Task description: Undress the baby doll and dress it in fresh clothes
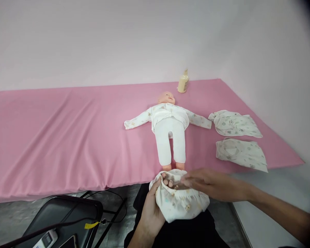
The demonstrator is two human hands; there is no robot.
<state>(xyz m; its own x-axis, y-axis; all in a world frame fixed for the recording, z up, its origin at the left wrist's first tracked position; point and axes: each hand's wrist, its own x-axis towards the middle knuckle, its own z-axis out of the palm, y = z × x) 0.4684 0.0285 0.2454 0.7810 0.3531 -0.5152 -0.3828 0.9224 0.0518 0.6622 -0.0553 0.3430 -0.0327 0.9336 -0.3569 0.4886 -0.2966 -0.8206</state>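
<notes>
My left hand [152, 210] grips the edge of a white printed baby garment [184, 205], probably baby pants, with a gathered elastic opening. Its thumb is outside the edge and its fingertips show within the opening. My right hand [209, 182] reaches across the opening from the right, fingers stretched out and slightly blurred. Just beyond the garment lies a baby doll [167, 117] on its back, arms spread. It wears a white printed top, pushed up at the waist, and its legs are white down to bare feet.
A pink-covered table [67, 137] stretches along the wall. Two printed white cloth garments [236, 124] lie at its right side. Behind the doll's head stands a cream pump bottle [183, 82]. At lower left is a black folding chair [64, 213] holding a white device [46, 239] and a phone [69, 243].
</notes>
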